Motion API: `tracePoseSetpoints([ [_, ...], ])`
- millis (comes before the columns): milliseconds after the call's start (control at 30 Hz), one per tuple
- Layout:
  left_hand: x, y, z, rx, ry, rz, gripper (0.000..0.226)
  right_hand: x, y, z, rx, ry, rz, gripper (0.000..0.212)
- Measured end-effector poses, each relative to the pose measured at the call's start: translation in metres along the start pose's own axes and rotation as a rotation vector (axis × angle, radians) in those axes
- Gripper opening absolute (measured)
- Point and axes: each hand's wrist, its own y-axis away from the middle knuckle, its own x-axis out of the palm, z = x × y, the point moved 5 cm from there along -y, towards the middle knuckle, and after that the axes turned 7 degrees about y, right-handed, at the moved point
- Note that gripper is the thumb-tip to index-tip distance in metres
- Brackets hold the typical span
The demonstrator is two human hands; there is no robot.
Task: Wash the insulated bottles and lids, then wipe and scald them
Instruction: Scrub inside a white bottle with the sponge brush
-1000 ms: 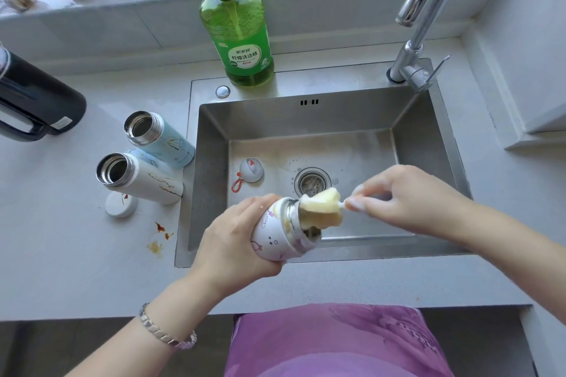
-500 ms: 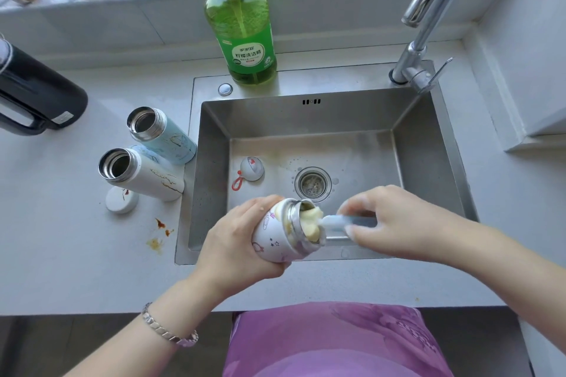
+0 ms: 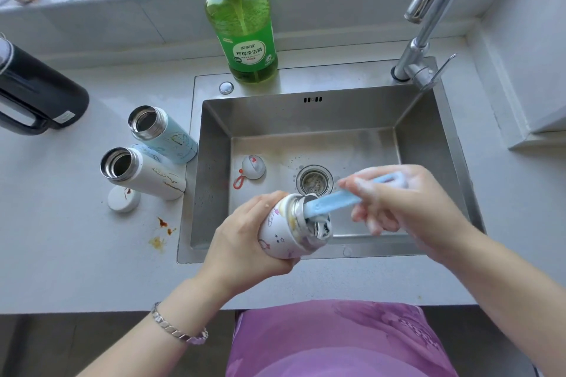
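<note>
now the white patterned bottle [image 3: 283,231] lies tilted over the sink's [image 3: 312,113] front edge, gripped by the left hand [image 3: 242,242]. right hand [image 3: 401,202] holds the blue brush handle [image 3: 333,200], its head inside the mouth. a lid [image 3: 253,167] lies in the sink; two open bottles [image 3: 153,156] stand left of it.
</note>
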Motion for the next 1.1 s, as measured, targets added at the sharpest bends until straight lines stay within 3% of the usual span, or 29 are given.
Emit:
tracePoseSetpoints([
  [67, 0.006, 0.003, -0.002, 0.039, -0.005, 0.015, 0.074, 0.006, 0.000, -0.005, 0.059, -0.114, -0.014, 0.023],
  [167, 0.015, 0.004, -0.006, 0.052, 0.027, 0.033, 0.072, 0.021, 0.000, -0.014, 0.110, 0.170, 0.023, 0.036],
  [333, 0.002, 0.003, 0.003, -0.099, 0.145, -0.061, 0.075, 0.007, 0.003, -0.008, -0.057, 0.047, 0.005, 0.013],
  [467, 0.003, 0.000, 0.001, -0.079, 0.102, -0.056, 0.077, 0.016, 0.011, -0.003, -0.162, 0.097, 0.027, 0.018],
  [567, 0.013, 0.004, -0.001, -0.014, 0.046, -0.008, 0.074, 0.018, 0.008, 0.005, -0.149, 0.038, 0.068, 0.016],
  [733, 0.005, 0.013, 0.004, 0.051, 0.084, -0.050, 0.071, -0.005, 0.008, 0.006, -0.150, -0.079, -0.045, 0.015],
  [867, 0.008, 0.011, 0.002, 0.022, 0.116, -0.050, 0.070, 0.027, 0.016, 0.008, -0.140, -0.008, 0.067, 0.015],
  [1033, 0.006, 0.017, 0.015, -0.080, 0.150, -0.067, 0.072, -0.001, 0.000, 0.008, -0.181, -0.142, -0.148, 0.012],
  [1100, 0.001, 0.013, 0.017, -0.085, 0.138, -0.080, 0.073, 0.009, 0.007, 0.001, -0.166, -0.082, -0.134, 0.014],
])
